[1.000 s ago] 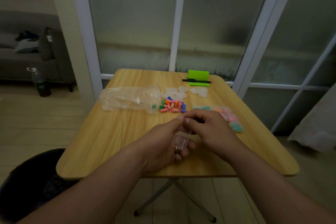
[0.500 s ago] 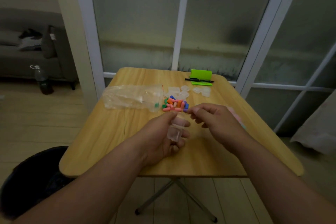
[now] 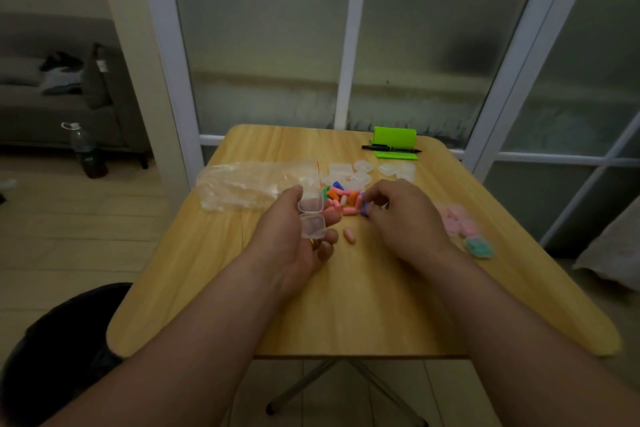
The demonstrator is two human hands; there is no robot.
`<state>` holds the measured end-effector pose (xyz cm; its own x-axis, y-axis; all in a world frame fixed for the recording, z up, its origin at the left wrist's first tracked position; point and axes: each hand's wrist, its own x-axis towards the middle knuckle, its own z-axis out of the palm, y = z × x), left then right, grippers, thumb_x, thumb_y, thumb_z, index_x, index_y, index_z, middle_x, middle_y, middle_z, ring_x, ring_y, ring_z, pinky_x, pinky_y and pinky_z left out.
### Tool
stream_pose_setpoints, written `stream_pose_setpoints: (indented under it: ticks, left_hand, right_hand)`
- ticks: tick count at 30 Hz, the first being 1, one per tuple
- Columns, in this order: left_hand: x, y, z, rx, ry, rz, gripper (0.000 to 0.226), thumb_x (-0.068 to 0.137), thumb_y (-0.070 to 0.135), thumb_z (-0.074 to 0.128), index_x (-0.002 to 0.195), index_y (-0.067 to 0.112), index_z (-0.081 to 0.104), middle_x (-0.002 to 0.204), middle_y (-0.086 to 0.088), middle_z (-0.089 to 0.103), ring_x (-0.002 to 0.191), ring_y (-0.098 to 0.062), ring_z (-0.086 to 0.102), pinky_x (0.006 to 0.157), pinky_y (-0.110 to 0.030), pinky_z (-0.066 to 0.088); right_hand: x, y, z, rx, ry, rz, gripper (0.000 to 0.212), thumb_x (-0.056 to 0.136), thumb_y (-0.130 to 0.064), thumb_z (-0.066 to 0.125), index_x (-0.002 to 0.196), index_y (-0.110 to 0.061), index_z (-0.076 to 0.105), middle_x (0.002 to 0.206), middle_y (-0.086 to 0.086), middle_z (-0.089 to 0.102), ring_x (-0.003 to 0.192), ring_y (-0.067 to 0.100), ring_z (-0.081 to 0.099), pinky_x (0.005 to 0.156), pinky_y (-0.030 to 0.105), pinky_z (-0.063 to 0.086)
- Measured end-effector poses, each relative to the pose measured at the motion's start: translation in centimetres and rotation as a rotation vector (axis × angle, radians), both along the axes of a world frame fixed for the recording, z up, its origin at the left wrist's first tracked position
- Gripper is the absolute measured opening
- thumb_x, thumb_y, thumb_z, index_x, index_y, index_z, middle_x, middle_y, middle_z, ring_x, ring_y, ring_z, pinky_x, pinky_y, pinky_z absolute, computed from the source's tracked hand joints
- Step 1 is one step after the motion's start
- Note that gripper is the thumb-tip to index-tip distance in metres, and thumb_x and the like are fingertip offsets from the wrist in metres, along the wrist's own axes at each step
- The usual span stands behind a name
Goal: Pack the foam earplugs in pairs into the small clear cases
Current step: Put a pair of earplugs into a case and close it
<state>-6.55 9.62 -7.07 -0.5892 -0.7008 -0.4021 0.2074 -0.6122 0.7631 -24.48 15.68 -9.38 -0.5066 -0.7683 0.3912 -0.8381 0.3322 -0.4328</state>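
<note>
The left hand (image 3: 294, 239) grips an open case (image 3: 312, 218), with the lid tipped toward 12 o'clock. What the case holds is hard to make out. The plug pile (image 3: 343, 199) lies at 2 o'clock from the case, and the right hand (image 3: 401, 218) is the nearer one to it. One pink plug (image 3: 349, 236) lies apart at 4 o'clock of the case, its long axis 11-to-5. The right hand's fingers (image 3: 375, 199) curl over the pile's 3 o'clock edge. I cannot tell whether they pinch the purple plug (image 3: 363, 211) there, as the picture is dim and blurred.
</note>
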Motion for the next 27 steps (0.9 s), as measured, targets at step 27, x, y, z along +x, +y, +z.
stream_pose_setpoints:
  ticks: [27]
  left_hand:
    - [-0.1,0.2,-0.7,0.022,-0.002,-0.039,0.051,0.11,0.05,0.04,0.134,0.01,0.06,0.114,-0.018,0.067,0.072,-0.023,0.064,0.055,-0.028,0.053]
  right_hand:
    - [1.4,0.2,0.8,-0.04,0.129,-0.022,0.008,0.098,-0.033,0.069,0.1,-0.028,0.075,0.098,-0.005,0.061,0.098,0.019,0.058,0.081,0.041,0.052]
